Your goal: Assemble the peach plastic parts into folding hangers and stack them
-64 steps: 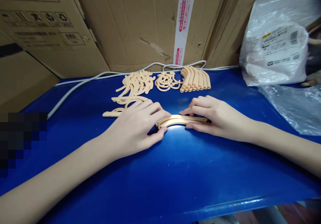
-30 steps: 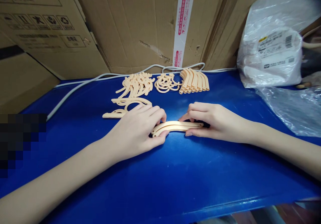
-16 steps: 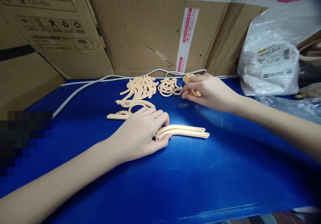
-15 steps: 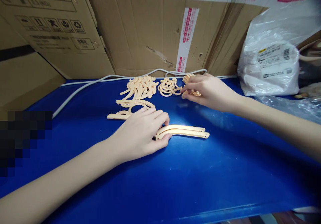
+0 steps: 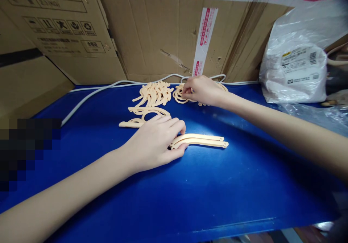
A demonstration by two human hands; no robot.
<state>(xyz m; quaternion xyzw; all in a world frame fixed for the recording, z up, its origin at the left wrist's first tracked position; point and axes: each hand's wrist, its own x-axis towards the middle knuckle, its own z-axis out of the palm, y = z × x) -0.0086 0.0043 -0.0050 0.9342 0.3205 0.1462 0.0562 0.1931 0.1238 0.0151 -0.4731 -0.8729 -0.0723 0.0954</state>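
**Left hand pins strips, right hand at the ring pile**

At far left, cardboard boxes [image 5: 54,36] stand behind the blue table [image 5: 217,199], and a white cable [image 5: 89,94] runs along the table's back edge. Next comes a heap of peach hooked pieces [image 5: 153,92], with 2 loose curved pieces [image 5: 144,114] lying just in front of it.

The left hand [image 5: 156,141] rests palm down near the table's middle. Its fingers are curled, and its thumb and forefinger are closed on the left end of 2 long curved strips [image 5: 201,141], which lie flat, one against the other.

Farther back, the right hand [image 5: 202,89] reaches over a pile of ring-shaped pieces [image 5: 179,94]. Its bent fingertips touch the pile, but it is not clear whether they have hold of one.

At far right, a crumpled plastic bag [image 5: 296,65] bears a printed label.
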